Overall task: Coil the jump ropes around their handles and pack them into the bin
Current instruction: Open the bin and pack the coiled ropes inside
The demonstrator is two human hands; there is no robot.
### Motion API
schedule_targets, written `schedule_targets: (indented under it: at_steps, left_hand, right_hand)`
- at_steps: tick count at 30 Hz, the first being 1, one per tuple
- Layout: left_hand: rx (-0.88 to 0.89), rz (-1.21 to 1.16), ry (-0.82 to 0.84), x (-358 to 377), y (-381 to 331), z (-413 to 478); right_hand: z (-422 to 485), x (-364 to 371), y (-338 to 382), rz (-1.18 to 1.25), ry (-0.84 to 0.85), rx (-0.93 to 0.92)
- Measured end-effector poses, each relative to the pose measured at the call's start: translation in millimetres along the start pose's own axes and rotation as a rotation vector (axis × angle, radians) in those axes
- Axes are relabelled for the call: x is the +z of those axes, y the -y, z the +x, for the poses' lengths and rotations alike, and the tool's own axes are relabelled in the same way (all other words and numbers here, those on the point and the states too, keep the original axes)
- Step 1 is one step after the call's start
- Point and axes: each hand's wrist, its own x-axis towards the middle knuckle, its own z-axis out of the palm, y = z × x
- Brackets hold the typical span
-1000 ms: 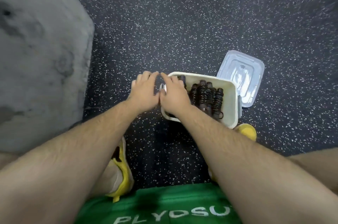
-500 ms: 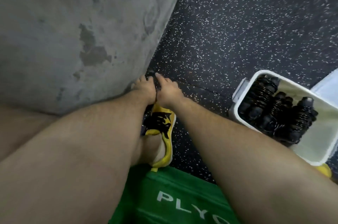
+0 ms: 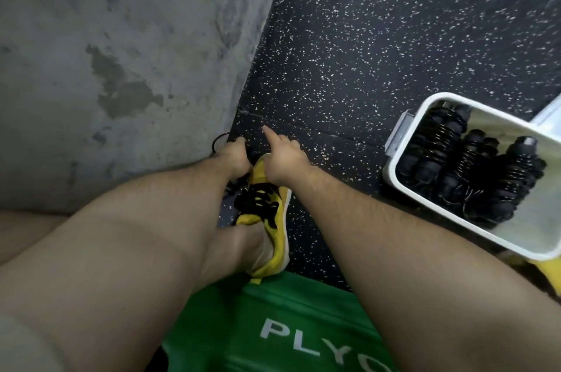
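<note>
L hand (image 3: pixel 234 156) bent over black jump rope (image 3: pixel 216 141) loop at wall (image 3: pixel 121 38) foot, grip hidden, can't tell; R hand (image 3: pixel 282 160) just beside, forefinger straight. Bin (image 3: pixel 534 220) w/ coiled ropes (image 3: pixel 467 171) well apart, right.

Single view, worn on my head. It faces forward and steeply down, looking along both forearms, which enter from the bottom corners and fill the lower half of the frame. The lens is wide-angle, so near limbs look oversized and the edges bend.

My left hand (image 3: pixel 235 156) and right hand (image 3: pixel 283 159) sit near centre, at the end of outstretched arms. The floor (image 3: pixel 364 53) fills the upper right and a grey slab (image 3: pixel 121 38) the upper left. The bin (image 3: pixel 394 165) is at the right edge, partly cut off. My shirt (image 3: pixel 288 326) is nearest, at the bottom edge, and my shoe (image 3: pixel 267 214) is just below the hands.
</note>
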Motion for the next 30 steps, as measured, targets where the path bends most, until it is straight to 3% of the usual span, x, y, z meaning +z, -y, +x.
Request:
schedule_targets:
  at_steps: [8,14,19,24,30]
  left_hand:
    - [0.149,0.088,-0.326,-26.4,-38.3,-10.5]
    - [0.296,-0.308,-0.429,-76.4,-101.1,-36.3]
    - [0.532,-0.449,-0.430,-89.1,-155.8,-88.9]
    - [0.787,-0.322,-0.380,-65.0,-218.5,-143.1]
    - [0.972,-0.198,-0.168,-10.4,-302.1,-181.5]
  right_hand:
    - [0.9,-10.3,-10.4,0.083,-0.157,0.008]
    - [-27.4,-63.2,-11.8,0.429,-0.334,-0.062]
    - [-72.4,-116.6,-36.6,0.601,-0.512,-0.015]
    - [-150.4,-154.4,-91.5,0.652,-0.608,0.055]
    - [-226.9,-162.8,-175.0,0.735,-0.714,0.180]
